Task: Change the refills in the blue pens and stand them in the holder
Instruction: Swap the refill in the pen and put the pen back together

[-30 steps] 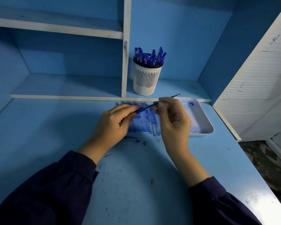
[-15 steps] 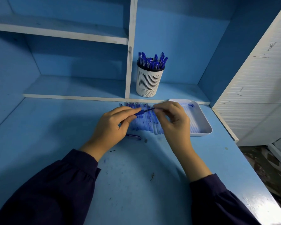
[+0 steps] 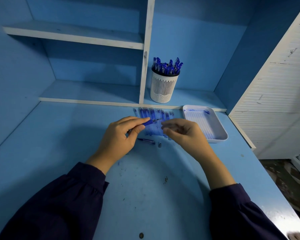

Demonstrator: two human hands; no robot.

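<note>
My left hand [image 3: 120, 137] pinches a blue pen barrel [image 3: 148, 122] by its ribbed grip, and the refill tip pokes out to the right. My right hand [image 3: 182, 134] hovers just right of that tip, blurred, fingers loosely curled and holding nothing that I can see. Behind both hands lies a row of several clear blue refills [image 3: 153, 118] on the desk. A white slotted holder [image 3: 163, 87] stands on the low shelf with several blue pens [image 3: 167, 66] upright in it. A pen cap [image 3: 146, 140] and a small metal tip [image 3: 159, 145] lie on the desk between my hands.
A white tray [image 3: 220, 134] with ink smears sits at the right of the refills. Shelf boards and an upright divider [image 3: 145, 54] rise behind the desk. A white slatted panel [image 3: 275, 94] bounds the right side, and the desk edge drops to the floor there.
My right hand has let go of the refill and drawn a little right and down. The refill now sits deeper in the barrel held by my left hand.
</note>
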